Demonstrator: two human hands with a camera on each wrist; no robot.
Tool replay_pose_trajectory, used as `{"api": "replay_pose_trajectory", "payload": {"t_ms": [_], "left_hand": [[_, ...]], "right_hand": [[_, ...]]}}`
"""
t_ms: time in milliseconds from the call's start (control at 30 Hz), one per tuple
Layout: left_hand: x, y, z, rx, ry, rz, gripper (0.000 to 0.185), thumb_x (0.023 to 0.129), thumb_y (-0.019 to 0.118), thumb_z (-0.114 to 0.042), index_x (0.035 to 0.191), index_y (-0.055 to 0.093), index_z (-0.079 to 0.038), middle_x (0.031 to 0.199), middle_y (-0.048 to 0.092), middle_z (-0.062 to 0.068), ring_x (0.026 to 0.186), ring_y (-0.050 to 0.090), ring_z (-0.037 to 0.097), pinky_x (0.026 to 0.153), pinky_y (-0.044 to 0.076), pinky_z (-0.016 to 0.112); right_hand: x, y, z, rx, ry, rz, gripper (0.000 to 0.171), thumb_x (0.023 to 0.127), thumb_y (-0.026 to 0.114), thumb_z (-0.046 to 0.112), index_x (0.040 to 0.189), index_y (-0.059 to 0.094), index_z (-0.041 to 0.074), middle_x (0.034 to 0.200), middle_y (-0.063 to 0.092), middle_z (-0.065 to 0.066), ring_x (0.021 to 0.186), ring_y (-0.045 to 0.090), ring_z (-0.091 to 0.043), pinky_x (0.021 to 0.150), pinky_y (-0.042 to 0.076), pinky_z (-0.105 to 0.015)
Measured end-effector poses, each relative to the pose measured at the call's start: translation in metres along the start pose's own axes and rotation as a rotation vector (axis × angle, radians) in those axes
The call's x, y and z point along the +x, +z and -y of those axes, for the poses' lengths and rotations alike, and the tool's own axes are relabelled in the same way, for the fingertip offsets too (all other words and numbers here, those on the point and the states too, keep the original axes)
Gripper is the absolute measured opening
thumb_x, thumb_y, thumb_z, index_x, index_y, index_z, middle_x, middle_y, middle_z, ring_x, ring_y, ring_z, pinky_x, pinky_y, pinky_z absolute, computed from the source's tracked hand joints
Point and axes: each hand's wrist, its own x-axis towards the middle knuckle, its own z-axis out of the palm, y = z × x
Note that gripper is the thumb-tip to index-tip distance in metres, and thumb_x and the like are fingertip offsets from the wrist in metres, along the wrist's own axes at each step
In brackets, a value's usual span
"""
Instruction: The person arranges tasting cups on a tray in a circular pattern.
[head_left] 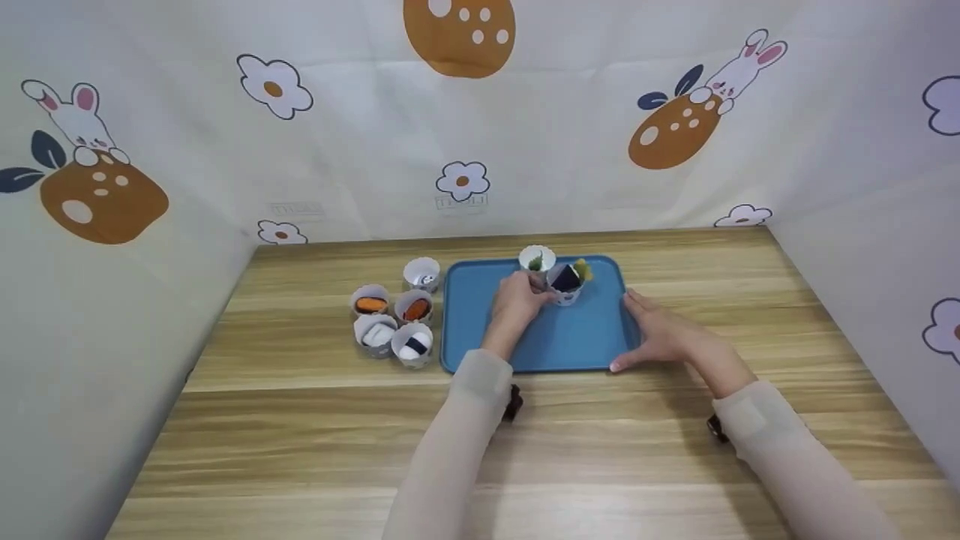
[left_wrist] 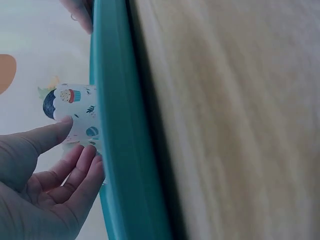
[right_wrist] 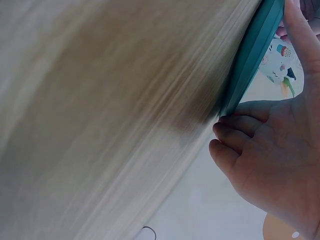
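On the blue tray (head_left: 480, 337) stands a patterned paper cup (head_left: 566, 297) holding a dark triangular piece. A yellow-green piece (head_left: 583, 270) shows just behind it. Behind and to its left, another paper cup (head_left: 537, 253) has something green inside. My left hand (head_left: 514, 307) reaches over the tray, thumb touching the side of the front cup (left_wrist: 80, 107); its other fingers lie loosely bent close by, partly hidden. At the tray's right edge, my right hand (head_left: 664, 336) is spread, its fingertips against the rim and its thumb near the front corner.
Left of the tray, several paper cups stand grouped: one with an orange-topped piece (head_left: 371, 304), one with a red piece (head_left: 417, 309), one with a white piece (head_left: 379, 334), one with a black-banded white piece (head_left: 415, 345). Another cup (head_left: 421, 274) sits behind them. A printed curtain (head_left: 360, 150) hangs behind the table.
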Motion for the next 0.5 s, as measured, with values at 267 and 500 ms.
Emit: {"api": "replay_pose_trajectory", "payload": {"t_ms": [267, 500], "left_hand": [[-0.002, -0.016, 0.002, -0.057, 0.007, 0.018, 0.025, 0.087, 0.077, -0.026, 0.109, 0.072, -0.013, 0.105, 0.075, 0.002, 0.096, 0.069, 0.016, 0.081, 0.055, 0.028], [-0.003, -0.037, 0.004, -0.125, 0.017, 0.034, 0.025, 0.091, 0.074, -0.023, 0.111, 0.071, -0.009, 0.109, 0.074, 0.006, 0.102, 0.068, 0.02, 0.088, 0.055, 0.034]], "right_hand": [[0.0, 0.001, 0.0, -0.001, 0.011, 0.005, 0.135, 0.067, 0.081, 0.065, 0.156, 0.01, -0.008, 0.164, 0.006, -0.029, 0.149, 0.013, -0.051, 0.121, 0.02, -0.061], [0.001, 0.001, 0.001, 0.004, 0.022, 0.015, 0.137, 0.066, 0.081, 0.068, 0.156, 0.008, -0.006, 0.164, 0.004, -0.028, 0.149, 0.013, -0.05, 0.121, 0.019, -0.06]]}}
